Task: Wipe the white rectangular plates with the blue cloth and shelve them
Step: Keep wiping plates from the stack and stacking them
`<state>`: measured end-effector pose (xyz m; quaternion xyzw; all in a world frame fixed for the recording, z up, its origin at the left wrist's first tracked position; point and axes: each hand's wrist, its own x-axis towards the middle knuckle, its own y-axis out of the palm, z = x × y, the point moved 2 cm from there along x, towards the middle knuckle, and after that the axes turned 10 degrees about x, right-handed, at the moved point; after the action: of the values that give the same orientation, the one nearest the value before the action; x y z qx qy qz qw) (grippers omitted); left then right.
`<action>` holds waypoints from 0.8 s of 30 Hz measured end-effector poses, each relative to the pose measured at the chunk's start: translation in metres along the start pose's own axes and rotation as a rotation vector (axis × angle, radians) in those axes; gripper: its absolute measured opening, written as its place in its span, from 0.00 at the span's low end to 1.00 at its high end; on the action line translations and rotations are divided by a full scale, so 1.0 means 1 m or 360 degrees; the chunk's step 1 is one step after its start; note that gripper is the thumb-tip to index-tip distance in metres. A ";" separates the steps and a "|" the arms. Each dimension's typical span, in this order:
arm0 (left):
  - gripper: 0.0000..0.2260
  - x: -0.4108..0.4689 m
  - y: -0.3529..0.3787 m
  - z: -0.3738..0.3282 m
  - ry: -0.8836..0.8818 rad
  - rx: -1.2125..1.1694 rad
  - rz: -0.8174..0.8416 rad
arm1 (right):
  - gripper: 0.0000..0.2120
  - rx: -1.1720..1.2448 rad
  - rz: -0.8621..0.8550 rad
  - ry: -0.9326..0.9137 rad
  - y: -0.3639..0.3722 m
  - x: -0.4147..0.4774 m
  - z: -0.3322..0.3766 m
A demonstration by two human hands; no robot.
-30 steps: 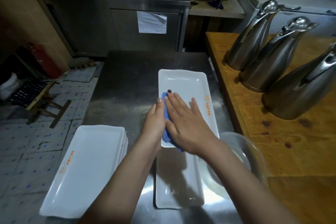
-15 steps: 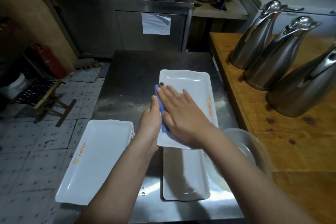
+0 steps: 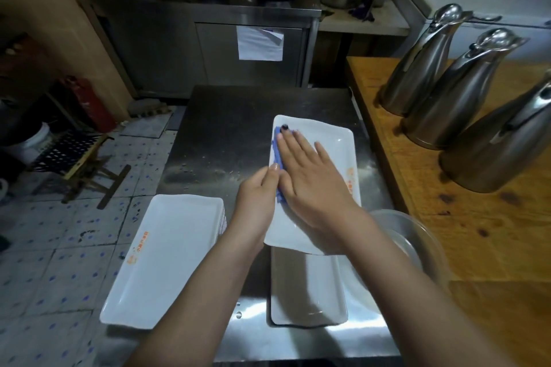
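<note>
A white rectangular plate (image 3: 334, 140) with orange print on its right rim lies on the steel table, its near end resting on another white plate (image 3: 307, 295). My right hand (image 3: 310, 182) lies flat on the blue cloth (image 3: 278, 155), pressing it onto the plate's left half; only a strip of cloth shows beside my fingers. My left hand (image 3: 256, 199) grips the plate's left edge, thumb touching the cloth. A stack of white plates (image 3: 167, 253) overhangs the table's front left corner.
A clear bowl (image 3: 417, 244) stands at the table's right edge by my right forearm. Three steel jugs (image 3: 456, 86) stand on the wooden counter (image 3: 465, 217) to the right. A steel cabinet (image 3: 208, 48) with pots is behind. Crumbs speck the steel table (image 3: 226, 128).
My right hand has slid the blue cloth away from me along the plate's left side, towards its far corner. My left hand stayed on the plate's edge. The camera shifted.
</note>
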<state>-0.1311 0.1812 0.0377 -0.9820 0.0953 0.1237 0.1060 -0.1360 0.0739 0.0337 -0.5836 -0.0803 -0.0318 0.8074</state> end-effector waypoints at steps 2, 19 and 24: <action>0.13 -0.003 0.002 0.001 -0.0025 -0.0004 0.0022 | 0.27 -0.0121 -0.0049 0.0019 -0.005 0.013 -0.008; 0.15 0.006 -0.015 -0.005 -0.0118 -0.0230 -0.0166 | 0.27 0.0178 0.0213 0.0206 0.003 -0.043 0.017; 0.15 -0.001 -0.017 -0.009 -0.0053 -0.0225 -0.0120 | 0.27 -0.0219 -0.0045 0.0442 -0.013 -0.022 -0.015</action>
<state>-0.1266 0.1956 0.0497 -0.9877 0.0476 0.1424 0.0426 -0.1582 0.0548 0.0381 -0.6263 0.0262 -0.1291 0.7683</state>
